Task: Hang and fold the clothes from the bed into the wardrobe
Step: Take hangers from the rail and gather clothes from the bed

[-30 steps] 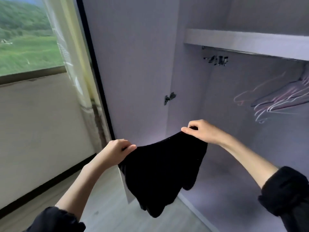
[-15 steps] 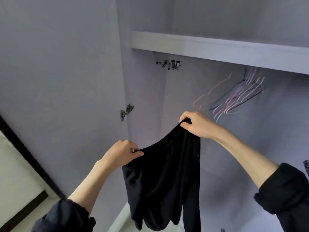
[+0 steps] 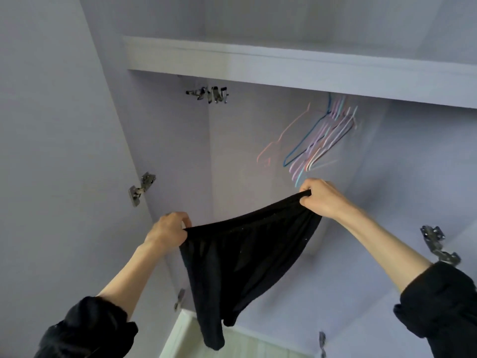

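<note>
The black garment [image 3: 240,257] hangs stretched between both hands inside the open wardrobe [image 3: 160,140], below the shelf [image 3: 284,65]. The left hand [image 3: 167,229] and right hand [image 3: 322,198] each grip its top edge with curled fingers, near coloured hangers [image 3: 317,140].

Left hand [image 3: 169,229] and right hand [image 3: 318,198] grip black garment [image 3: 240,257] taut — hangers [image 3: 320,140] at 1 o'clock inside wardrobe [image 3: 232,151].

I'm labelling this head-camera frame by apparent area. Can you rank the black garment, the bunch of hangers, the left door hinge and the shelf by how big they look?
1. Shelf, about level with the garment
2. Black garment, nearer the camera
3. Bunch of hangers
4. Left door hinge
</note>
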`<state>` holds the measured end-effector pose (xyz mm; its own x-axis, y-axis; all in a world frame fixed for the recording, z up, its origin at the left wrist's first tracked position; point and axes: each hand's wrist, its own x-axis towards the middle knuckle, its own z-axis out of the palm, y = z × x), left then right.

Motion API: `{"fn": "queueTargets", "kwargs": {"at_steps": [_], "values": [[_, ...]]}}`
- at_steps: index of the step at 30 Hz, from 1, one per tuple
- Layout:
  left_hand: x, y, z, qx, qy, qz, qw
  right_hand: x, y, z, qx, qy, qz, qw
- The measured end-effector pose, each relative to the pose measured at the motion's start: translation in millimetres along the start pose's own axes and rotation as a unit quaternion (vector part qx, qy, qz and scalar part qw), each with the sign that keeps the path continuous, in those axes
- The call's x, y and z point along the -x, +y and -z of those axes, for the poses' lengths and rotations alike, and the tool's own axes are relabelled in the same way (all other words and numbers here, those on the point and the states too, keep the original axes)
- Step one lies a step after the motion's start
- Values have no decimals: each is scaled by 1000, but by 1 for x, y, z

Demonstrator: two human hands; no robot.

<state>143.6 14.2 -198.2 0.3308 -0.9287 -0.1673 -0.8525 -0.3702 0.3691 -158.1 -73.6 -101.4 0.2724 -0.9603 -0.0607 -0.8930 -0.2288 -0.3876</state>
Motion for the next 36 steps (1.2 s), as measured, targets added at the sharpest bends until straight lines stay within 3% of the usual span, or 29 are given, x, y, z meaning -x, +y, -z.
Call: {"fn": "queueTargets", "kwargs": {"at_steps": [2,3,4,6,7,8,9,10,14,16,18,20,22,25,26,29,32,34,36], "values": [[-3,7,-1,96,10,66,993,-4,16,-3,4,0,-29,1000],[-1,12,-3,212,3,114,971,-6,20,-5,0,4,-38,999],[2,20,-5,356,-14,168,919,-8,25,-6,-8,9,-42,999],[8,36,-7,612,-73,250,747,-10,29,-7,-21,18,-36,999],[9,41,-7,686,-93,271,668,-11,30,-8,-29,21,-30,999],[9,44,-9,722,-108,278,625,-12,31,-9,-37,26,-24,999],[9,47,-10,726,-122,270,621,-14,33,-10,-43,33,-20,998],[8,50,-10,706,-132,254,648,-15,35,-10,-43,43,-20,998],[0,53,-4,471,-104,137,865,-17,46,-5,3,90,-54,994],[1,52,6,380,-73,59,920,-18,52,-3,19,103,-78,991],[5,53,15,302,-82,1,950,-22,54,-5,-32,81,-109,990],[9,53,19,223,-144,-32,964,-24,50,-6,-219,45,-164,961],[11,51,21,199,-224,-47,953,-25,43,-3,-398,9,-209,893],[14,48,22,177,-281,-69,941,-23,37,3,-505,-6,-218,835],[15,50,22,142,-278,-85,946,-21,32,4,-501,-7,-206,840],[13,68,21,82,-227,-128,962,-16,12,4,-398,-16,-103,912],[13,103,17,214,-82,-187,955,-10,-15,0,-270,-8,41,962],[21,130,17,330,-73,-210,917,-5,-29,-4,-211,9,100,972],[24,149,11,363,-90,-214,902,-2,-33,-6,-200,39,120,972]]}}
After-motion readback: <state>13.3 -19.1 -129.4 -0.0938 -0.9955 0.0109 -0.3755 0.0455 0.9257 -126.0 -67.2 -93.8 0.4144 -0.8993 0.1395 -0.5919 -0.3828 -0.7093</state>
